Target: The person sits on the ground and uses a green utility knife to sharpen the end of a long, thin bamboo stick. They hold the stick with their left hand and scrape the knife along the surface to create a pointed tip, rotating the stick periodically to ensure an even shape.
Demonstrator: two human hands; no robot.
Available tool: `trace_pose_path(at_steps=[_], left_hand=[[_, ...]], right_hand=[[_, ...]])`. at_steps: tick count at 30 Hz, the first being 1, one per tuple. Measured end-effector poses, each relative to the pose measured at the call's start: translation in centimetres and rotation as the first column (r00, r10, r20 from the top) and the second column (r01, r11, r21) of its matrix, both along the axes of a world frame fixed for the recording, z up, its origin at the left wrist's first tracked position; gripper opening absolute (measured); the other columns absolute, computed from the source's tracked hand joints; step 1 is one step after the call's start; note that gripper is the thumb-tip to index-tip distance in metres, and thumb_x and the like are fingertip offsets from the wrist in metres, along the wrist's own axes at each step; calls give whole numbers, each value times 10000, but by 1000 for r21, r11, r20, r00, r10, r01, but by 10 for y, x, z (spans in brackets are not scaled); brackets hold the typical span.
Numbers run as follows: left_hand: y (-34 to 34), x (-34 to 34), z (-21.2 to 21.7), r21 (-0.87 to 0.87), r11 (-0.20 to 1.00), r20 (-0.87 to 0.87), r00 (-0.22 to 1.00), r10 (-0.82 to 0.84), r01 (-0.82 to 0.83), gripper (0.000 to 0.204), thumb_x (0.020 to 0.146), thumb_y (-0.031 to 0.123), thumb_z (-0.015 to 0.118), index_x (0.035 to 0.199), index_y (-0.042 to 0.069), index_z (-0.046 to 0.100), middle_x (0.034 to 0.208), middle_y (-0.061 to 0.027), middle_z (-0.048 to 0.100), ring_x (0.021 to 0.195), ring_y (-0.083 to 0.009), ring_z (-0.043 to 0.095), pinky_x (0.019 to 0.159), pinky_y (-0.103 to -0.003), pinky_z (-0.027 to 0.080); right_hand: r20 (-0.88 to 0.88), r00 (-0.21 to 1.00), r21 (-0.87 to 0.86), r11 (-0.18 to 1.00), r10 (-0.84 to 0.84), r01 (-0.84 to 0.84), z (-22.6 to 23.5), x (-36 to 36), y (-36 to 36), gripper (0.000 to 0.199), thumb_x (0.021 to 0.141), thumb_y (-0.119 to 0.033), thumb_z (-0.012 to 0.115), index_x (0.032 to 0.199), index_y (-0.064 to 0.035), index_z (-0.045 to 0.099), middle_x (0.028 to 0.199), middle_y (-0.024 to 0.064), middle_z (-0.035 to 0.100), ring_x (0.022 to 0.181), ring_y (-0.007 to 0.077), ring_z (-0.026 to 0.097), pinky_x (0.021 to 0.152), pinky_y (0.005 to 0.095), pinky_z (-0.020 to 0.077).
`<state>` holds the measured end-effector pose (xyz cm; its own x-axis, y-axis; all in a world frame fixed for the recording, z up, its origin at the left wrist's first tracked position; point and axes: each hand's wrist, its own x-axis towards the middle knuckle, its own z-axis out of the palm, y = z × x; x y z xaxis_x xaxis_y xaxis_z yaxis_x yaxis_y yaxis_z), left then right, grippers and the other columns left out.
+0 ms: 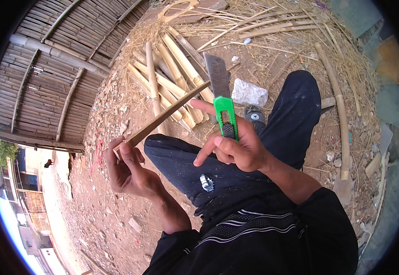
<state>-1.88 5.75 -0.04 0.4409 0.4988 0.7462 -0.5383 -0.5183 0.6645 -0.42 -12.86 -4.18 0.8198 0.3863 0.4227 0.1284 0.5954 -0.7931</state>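
Observation:
My left hand [133, 167] pinches the near end of a long, narrow bamboo strip [163, 114], which slants up to the right above my left knee. In my right hand [240, 149] is a utility knife [226, 117] with a green slotted handle and a broad, dark grey blade pointing up. The blade crosses the far part of the strip; whether its edge touches cannot be made out. My right index finger stretches out beneath the strip, while other fingers curl at the handle. On my dark trousers lies a small silvery object [207, 183], its kind unclear.
Beyond my knees lies a pile of split bamboo pieces [169, 78]. A whitish block [250, 92] and dark footwear [254, 117] are between my legs. To the right lies a bamboo pole [339, 114]. Straw and long strips cover the far ground; a woven bamboo wall [62, 68] stands left.

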Motion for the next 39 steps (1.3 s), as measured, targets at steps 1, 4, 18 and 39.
trace_pose_path(at_steps=[1,4,18,39], left_hand=[[-1,-1,0,0,1000,-7,1000,6,-6,151,908,69,591,963,-66,630,719,-67,584,517,-63,420,449,-192,269],[-2,-1,1,-4,1000,1,1000,7,-7,150,907,69,592,959,-65,632,700,-59,574,520,-63,421,451,-190,267],[-9,-2,2,16,1000,-3,1000,-19,19,178,901,94,602,951,-74,628,738,-72,571,529,-68,447,441,-192,307],[-14,0,9,-47,999,-35,999,16,-18,148,891,76,622,965,-49,648,770,-47,604,552,-38,423,473,-170,267]], right_hand=[[-1,1000,5,1000,-5,5,-2,0,1,651,842,-55,419,1425,69,159,908,231,679,406,0,401,404,151,342],[38,999,-17,1000,-9,10,-2,2,-1,653,830,-49,421,1419,73,168,922,234,678,403,-1,393,409,150,347],[167,970,-329,917,-177,224,-1,6,-9,384,924,-144,478,1262,14,391,752,182,637,491,141,518,489,271,401],[574,778,-604,509,-255,613,-6,2,30,177,892,-116,572,964,8,468,545,198,527,517,392,582,469,465,438]])
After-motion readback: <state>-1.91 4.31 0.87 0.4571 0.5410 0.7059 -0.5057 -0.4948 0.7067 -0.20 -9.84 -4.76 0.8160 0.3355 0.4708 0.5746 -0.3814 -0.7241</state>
